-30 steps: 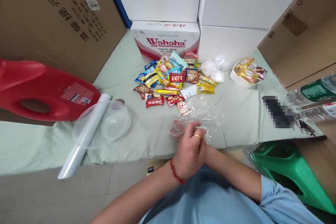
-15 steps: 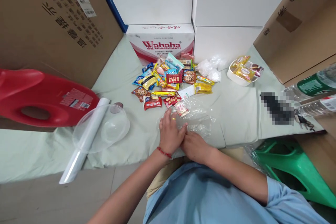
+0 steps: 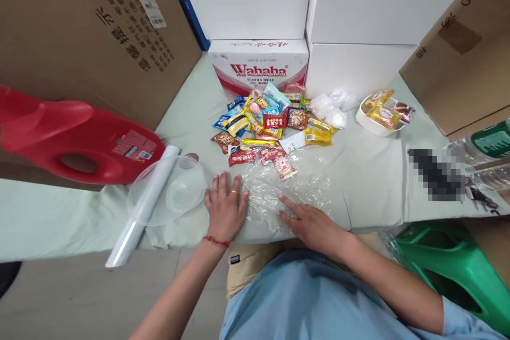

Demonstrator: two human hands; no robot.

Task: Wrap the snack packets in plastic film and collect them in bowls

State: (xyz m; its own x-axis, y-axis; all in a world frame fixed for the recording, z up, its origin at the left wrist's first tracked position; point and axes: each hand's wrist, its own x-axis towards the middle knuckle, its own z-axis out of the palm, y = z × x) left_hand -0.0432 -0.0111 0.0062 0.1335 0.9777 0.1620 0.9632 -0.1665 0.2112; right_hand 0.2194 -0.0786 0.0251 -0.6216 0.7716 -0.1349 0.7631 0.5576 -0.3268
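Observation:
A thin clear plastic sheet (image 3: 265,199), crinkled and see-through, lies on the pale green cloth at the front edge. My left hand (image 3: 226,210) rests flat at the sheet's left side, fingers spread, beside a clear round plastic lid or bowl (image 3: 185,186). On the sheet's right side lies my right hand (image 3: 308,223), its fingers apart and touching the plastic. Just beyond is a pile of wrapped snacks (image 3: 274,120) in many colours. One small red-and-white packet (image 3: 285,168) sits on the sheet's far edge.
A rolled white sheet (image 3: 125,241) crosses under the round clear piece, near a red jug (image 3: 79,141). Behind the snacks stand a Wahaha carton (image 3: 258,66) and crumpled white plastic bags (image 3: 330,109). A white container (image 3: 374,123) holds yellow packets. A green stool (image 3: 450,265) stands lower right.
My hands were close together over the plastic sheet. They have moved apart, the left one leftward and the right one slightly rightward, and the sheet lies more spread out. The view has shifted.

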